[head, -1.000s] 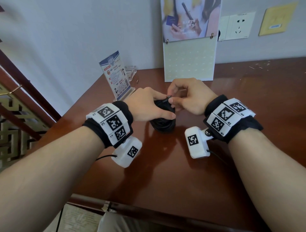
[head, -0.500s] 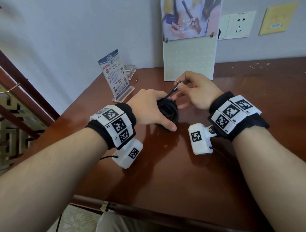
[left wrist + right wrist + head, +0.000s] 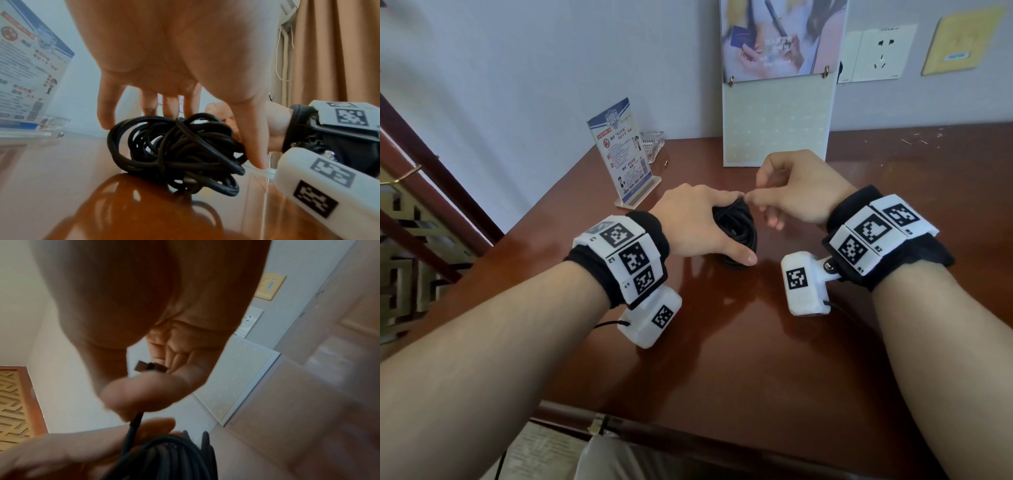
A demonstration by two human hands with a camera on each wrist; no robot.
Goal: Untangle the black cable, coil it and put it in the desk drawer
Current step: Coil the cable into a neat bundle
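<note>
Black cable bundled on desk, left hand arched over, grip clasping it, right hand pinching its end

Reaching forward with both forearms bare, wrists wrapped in marker bands. Cupping the cable bundle with the left hand: fingers arched over its top and far side, thumb pressed against its near side. Pinching the cable's end with the right hand, raised slightly higher, thumb against curled forefinger, plug tucked inside the palm, other fingers loosely curled. Almost meeting, left forefinger tip to right thumb tip.
</note>
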